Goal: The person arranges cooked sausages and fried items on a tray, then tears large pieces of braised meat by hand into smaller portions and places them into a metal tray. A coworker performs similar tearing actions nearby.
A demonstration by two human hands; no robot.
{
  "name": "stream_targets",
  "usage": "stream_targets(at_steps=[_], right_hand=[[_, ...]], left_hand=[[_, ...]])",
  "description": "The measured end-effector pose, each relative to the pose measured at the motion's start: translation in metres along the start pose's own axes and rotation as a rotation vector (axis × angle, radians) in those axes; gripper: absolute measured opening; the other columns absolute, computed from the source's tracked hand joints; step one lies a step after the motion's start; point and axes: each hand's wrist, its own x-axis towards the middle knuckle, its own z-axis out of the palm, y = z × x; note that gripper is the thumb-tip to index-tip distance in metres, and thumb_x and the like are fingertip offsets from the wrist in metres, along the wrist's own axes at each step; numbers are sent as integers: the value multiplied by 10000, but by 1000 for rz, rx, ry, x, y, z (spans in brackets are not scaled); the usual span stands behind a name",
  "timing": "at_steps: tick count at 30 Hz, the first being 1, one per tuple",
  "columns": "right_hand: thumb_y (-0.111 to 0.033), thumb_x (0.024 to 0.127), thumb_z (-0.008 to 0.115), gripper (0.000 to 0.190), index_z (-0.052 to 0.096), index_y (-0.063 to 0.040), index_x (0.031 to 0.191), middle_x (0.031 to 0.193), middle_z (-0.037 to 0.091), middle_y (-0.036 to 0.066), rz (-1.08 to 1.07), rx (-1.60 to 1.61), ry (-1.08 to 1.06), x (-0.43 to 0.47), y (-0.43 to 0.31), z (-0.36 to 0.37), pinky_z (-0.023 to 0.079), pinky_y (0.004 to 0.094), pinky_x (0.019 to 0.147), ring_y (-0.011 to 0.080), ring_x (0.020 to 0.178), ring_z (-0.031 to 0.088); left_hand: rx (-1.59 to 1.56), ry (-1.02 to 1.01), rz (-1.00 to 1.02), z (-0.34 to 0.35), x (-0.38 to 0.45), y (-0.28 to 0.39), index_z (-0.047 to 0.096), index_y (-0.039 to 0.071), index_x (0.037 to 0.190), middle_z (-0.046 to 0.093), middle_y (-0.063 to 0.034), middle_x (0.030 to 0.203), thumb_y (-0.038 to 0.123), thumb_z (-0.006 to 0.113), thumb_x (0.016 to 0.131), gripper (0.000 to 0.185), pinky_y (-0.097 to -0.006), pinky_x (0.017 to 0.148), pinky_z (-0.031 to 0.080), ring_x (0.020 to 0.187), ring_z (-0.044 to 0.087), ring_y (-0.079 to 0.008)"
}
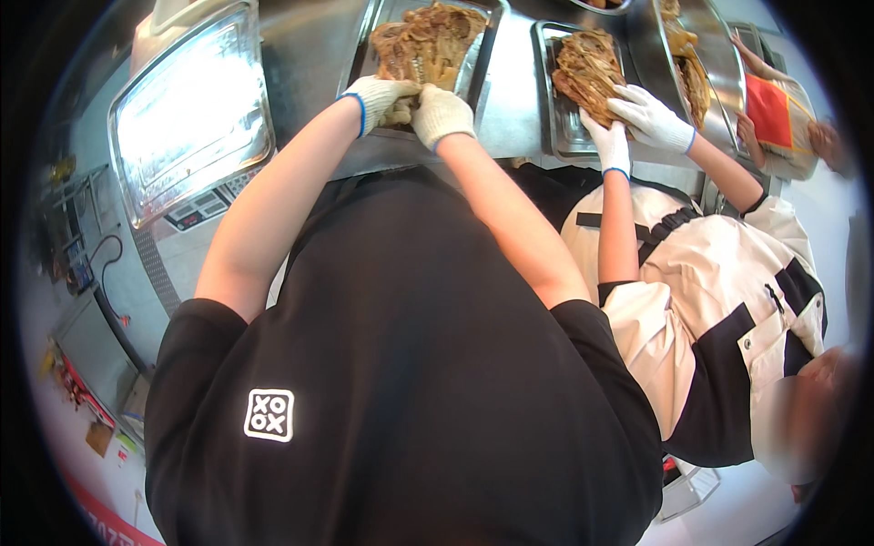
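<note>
A large piece of brown cooked meat [433, 37] rests in a rectangular metal tray [493, 41] in front of me. Pale, tooth-like bits show along its middle. My left hand [377, 102], in a cream knit glove with a blue cuff, pinches the near end of the meat. Close beside it, my right hand [444, 117] wears a matching glove and grips the same end. The thumbs almost meet, and the fingertips are partly hidden behind the gloves and meat.
At right, a co-worker's white-gloved hands [638, 123] hold another piece of meat [588, 68] over a second metal tray [565, 140]. Beyond stands a large metal vessel [729, 61] with more meat. A shiny tray [191, 109] juts out at left, above a digital scale [194, 213]. Another person [785, 116] stands far right.
</note>
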Motion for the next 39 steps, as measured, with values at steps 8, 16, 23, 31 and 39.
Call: stream_targets(at_steps=[8, 16, 23, 31, 39], right_hand=[[-225, 938, 631, 247, 733, -65, 1096, 1039, 769, 214, -25, 0, -23, -2, 6, -4, 588, 474, 882, 371, 1021, 746], [-191, 942, 612, 219, 751, -91, 1080, 1042, 778, 192, 7, 1, -10, -8, 6, -1, 591, 478, 872, 359, 1016, 755], [-217, 955, 606, 229, 753, -112, 1095, 1050, 780, 184, 26, 12, -21, -10, 9, 6, 587, 482, 872, 351, 1019, 758], [-251, 963, 608, 238, 752, -118, 1097, 1028, 786, 165, 28, 4, -18, -11, 4, 10, 591, 481, 845, 334, 992, 765], [-330, 937, 665, 265, 762, -129, 1079, 1008, 788, 155, 36, 60, -8, -14, 0, 13, 595, 474, 835, 334, 985, 765]], left_hand=[[-97, 208, -7, 25, -5, -1, 663, 52, 861, 633, -23, 695, 131, 771, 932, 152, -268, 423, 442, 483, 566, -126], [-52, 190, 20, 23, -9, -2, 683, -16, 955, 702, -101, 781, 80, 768, 894, 142, -308, 486, 551, 549, 655, -183], [16, 241, 97, 29, -4, -12, 685, -54, 1001, 716, -126, 821, 72, 786, 875, 206, -308, 528, 587, 594, 682, -202], [-148, 40, -76, 13, -3, 5, 622, 22, 839, 574, -9, 694, 84, 677, 961, 148, -216, 412, 388, 482, 477, -80], [61, -129, -157, 13, 0, 28, 651, 28, 990, 611, 9, 773, 208, 634, 1015, 182, -234, 466, 509, 536, 548, -88]])
